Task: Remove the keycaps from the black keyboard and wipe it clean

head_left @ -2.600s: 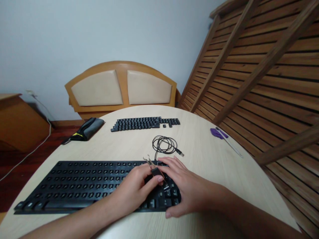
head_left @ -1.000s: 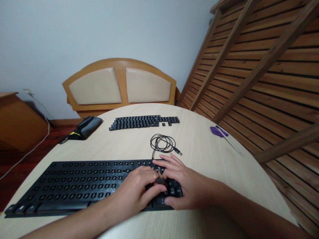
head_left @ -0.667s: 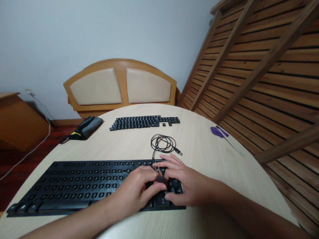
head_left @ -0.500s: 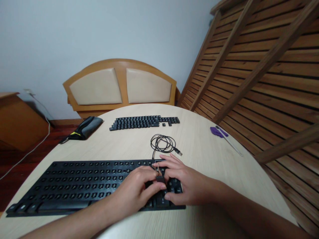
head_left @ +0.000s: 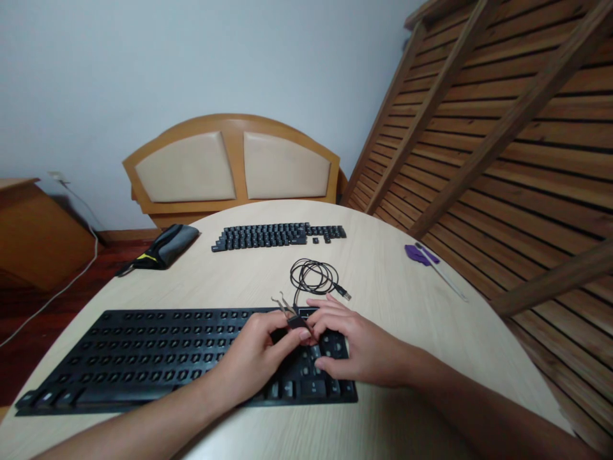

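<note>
My left hand is closed, thumb and forefinger pinching the dark handle of a keycap puller. Its two bent wire prongs point up and to the left, away from me. Close beside it, my right hand has its thumb apart from its bent fingers; the forefinger reaches near the puller's lower end, and whether it touches is hidden. Both hands are over the right side of a black keyboard. Most of its key positions are bare switches, with some keycaps left along the bottom row and at the lower right.
Removed black keycaps lie in rows further back on the table. A coiled USB cable rests behind the keyboard. Also there are a dark pouch at left, and a purple cloth with a thin stick at right.
My left hand has shifted slightly left with the puller, whose prongs now tilt up-left and stick out further. The right hand has stayed nearly in place, its thumb a little higher.
</note>
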`<state>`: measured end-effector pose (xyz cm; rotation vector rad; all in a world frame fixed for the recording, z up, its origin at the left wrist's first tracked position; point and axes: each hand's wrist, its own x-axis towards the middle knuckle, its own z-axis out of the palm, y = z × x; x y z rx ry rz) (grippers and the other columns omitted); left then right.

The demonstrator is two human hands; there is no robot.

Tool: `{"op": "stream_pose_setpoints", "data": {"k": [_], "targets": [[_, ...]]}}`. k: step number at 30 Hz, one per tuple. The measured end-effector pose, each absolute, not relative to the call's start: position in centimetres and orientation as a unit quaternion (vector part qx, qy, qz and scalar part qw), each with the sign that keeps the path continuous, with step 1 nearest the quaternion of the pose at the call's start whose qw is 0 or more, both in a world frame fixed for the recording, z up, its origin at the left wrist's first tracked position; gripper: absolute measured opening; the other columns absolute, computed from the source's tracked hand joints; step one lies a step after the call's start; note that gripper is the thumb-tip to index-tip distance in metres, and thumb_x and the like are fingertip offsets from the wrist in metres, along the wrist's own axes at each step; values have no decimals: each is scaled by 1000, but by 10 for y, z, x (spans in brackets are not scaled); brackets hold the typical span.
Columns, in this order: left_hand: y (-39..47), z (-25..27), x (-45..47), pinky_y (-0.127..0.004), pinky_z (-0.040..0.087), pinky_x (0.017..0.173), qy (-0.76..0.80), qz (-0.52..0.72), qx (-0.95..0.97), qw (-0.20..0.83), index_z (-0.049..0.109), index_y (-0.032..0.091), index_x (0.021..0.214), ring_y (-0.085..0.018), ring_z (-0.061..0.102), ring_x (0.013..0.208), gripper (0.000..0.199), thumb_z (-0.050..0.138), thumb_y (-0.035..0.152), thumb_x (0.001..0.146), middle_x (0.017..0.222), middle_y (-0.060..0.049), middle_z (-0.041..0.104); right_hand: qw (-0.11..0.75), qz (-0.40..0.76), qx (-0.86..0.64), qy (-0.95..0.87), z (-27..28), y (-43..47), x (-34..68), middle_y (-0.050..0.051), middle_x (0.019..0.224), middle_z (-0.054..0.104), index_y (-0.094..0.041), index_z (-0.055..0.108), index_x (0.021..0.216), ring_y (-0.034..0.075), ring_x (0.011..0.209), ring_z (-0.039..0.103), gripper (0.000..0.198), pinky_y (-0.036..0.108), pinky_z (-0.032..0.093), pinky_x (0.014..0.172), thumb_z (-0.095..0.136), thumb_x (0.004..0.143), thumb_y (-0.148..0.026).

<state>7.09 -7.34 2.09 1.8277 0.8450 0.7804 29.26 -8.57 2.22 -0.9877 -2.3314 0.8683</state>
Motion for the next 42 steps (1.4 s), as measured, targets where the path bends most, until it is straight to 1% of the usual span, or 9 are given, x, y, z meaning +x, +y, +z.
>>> {"op": "stream_pose_setpoints", "data": {"k": [6, 11, 13, 18, 23, 28, 30, 35, 42], "targets": [[-71, 16, 70, -30, 49, 76, 371, 341, 743, 441, 73, 18, 83, -19, 65, 79, 26, 58, 35, 94, 82, -4, 75, 287, 323, -393, -812, 15, -84, 290, 10, 123, 64, -22, 60, 98, 25, 130, 50, 28, 44, 41, 107, 77, 76, -22], [-70, 13, 68, -30, 47, 74, 391, 331, 745, 428, 72, 17, 82, -19, 63, 77, 29, 56, 38, 95, 81, -4, 73, 292, 247, -359, -851, 10, -82, 291, 6, 114, 70, -23, 62, 96, 23, 123, 58, 21, 53, 23, 118, 76, 81, -24], [-70, 13, 68, -30, 47, 73, 399, 325, 746, 424, 71, 17, 82, -19, 63, 77, 30, 55, 39, 95, 81, -5, 73, 293, 215, -337, -869, 9, -81, 291, 5, 110, 72, -23, 64, 96, 22, 121, 60, 15, 53, 22, 119, 74, 85, -26], [-69, 13, 69, -31, 48, 74, 395, 323, 749, 422, 71, 18, 82, -19, 63, 77, 31, 54, 40, 96, 81, -4, 73, 309, 185, -314, -879, 9, -80, 291, 3, 99, 76, -22, 68, 94, 20, 114, 65, 14, 51, 26, 117, 73, 86, -32], [-70, 14, 68, -34, 49, 78, 403, 325, 755, 402, 72, 19, 82, -21, 64, 80, 29, 55, 39, 95, 81, -5, 72, 333, 240, -322, -853, 11, -80, 292, 2, 103, 76, -22, 69, 92, 21, 116, 64, 12, 47, 34, 113, 74, 85, -31], [-69, 17, 69, -38, 48, 86, 395, 335, 760, 393, 73, 21, 89, -23, 65, 90, 24, 56, 37, 95, 90, -6, 73, 388, 272, -402, -784, 20, -75, 300, 3, 97, 75, -23, 71, 95, 18, 97, 68, 11, 35, 52, 89, 70, 89, -32], [-69, 17, 69, -38, 48, 87, 399, 335, 757, 395, 72, 21, 89, -23, 65, 91, 24, 56, 37, 95, 91, -6, 74, 391, 255, -459, -756, 23, -70, 308, 3, 96, 74, -22, 72, 95, 19, 93, 68, 11, 34, 53, 85, 68, 89, -31], [-69, 16, 70, -38, 49, 85, 401, 324, 759, 398, 72, 21, 89, -23, 65, 89, 26, 54, 39, 96, 90, -7, 74, 404, 195, -532, -718, 13, -48, 333, 6, 107, 74, -22, 72, 108, 21, 97, 68, 23, 37, 53, 89, 69, 86, -26], [-67, 15, 69, -37, 48, 85, 403, 318, 763, 393, 73, 21, 89, -23, 65, 90, 28, 54, 40, 96, 92, -7, 74, 375, 145, -600, -691, -8, -25, 354, 6, 101, 77, -20, 76, 101, 22, 86, 72, 20, 35, 57, 85, 68, 82, -20]]}}
